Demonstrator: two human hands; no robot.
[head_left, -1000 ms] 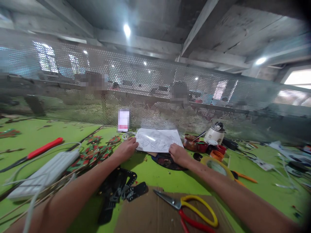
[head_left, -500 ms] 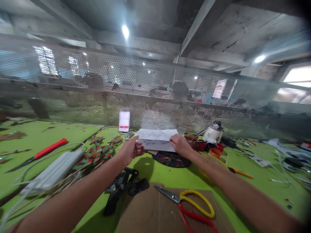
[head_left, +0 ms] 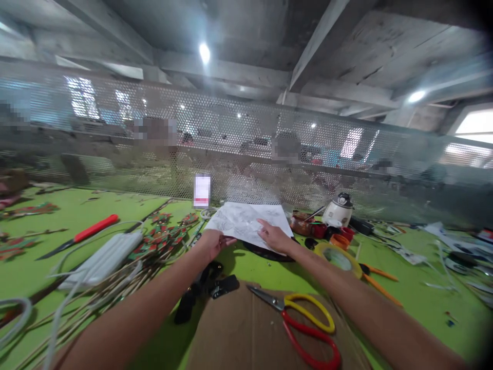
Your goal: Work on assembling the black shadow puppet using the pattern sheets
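A sheet of paper with grey line drawings spreads out at the far middle of the bench. At its front left corner my left hand pinches the edge, fingers partly under the sheet. My right hand lies over the paper's right part, with the index finger stretched out across the drawing. Beneath the sheet's front edge shows part of a dark round tray. Scissors with one yellow and one red handle lie on a piece of cardboard nearer to me.
Left stand a white power strip, a red-handled knife and a heap of red-green pieces on sticks. Black clips lie by the cardboard. Right are a tape roll, paint jars and a white pot. Behind the propped phone rises a perforated screen.
The paper, raised and folded over before, now lies flatter with its drawings showing. My right hand has moved from its right edge onto its surface; my left hand has come to the front left corner.
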